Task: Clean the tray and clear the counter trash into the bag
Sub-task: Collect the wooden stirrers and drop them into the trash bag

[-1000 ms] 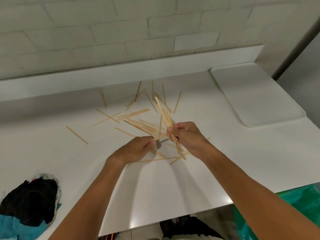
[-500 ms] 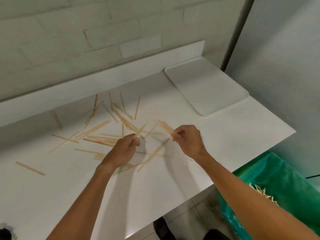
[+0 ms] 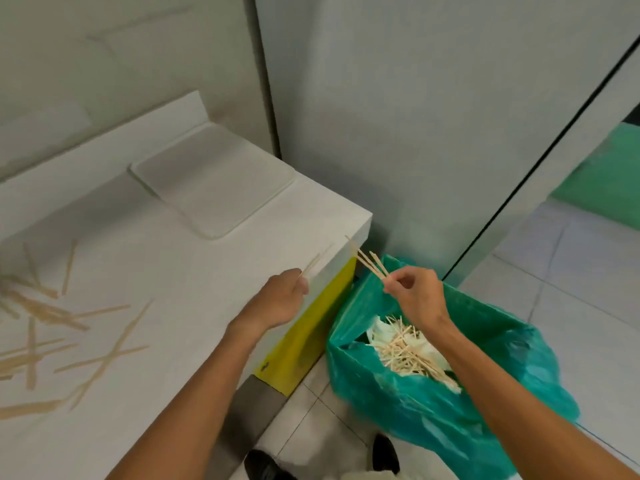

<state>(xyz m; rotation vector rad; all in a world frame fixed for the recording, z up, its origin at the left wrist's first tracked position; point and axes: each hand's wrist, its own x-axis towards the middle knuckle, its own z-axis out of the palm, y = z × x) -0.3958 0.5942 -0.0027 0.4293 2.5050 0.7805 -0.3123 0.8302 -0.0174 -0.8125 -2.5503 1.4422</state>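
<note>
The white counter [image 3: 173, 278] fills the left of our view and ends in a corner next to a grey wall. Just past that corner the green bag [image 3: 433, 417] stands on the tiled floor with its mouth open upward. It holds a heap of discarded sticks [image 3: 408, 351] on crumpled white paper. A pale tray [image 3: 214, 181] lies flat at the counter's far right end, near the back ledge. A yellow panel [image 3: 311, 327] runs under the counter's edge, between counter and bag. The loose sticks [image 3: 52, 323] lie scattered and crossed on the counter's left part, well apart from the tray.

Our right hand [image 3: 415, 296] hovers above the bag's mouth. Its grip is clamped on a few sticks [image 3: 370, 265], pinched at their lower ends between thumb and fingertips. They fan up and left from the grip toward the counter's corner. Our left hand [image 3: 277, 299] is over the counter's right edge with its fingers curled. Its grip is closed on thin blurred sticks [image 3: 313, 263] that poke up and right from the fist.
</note>
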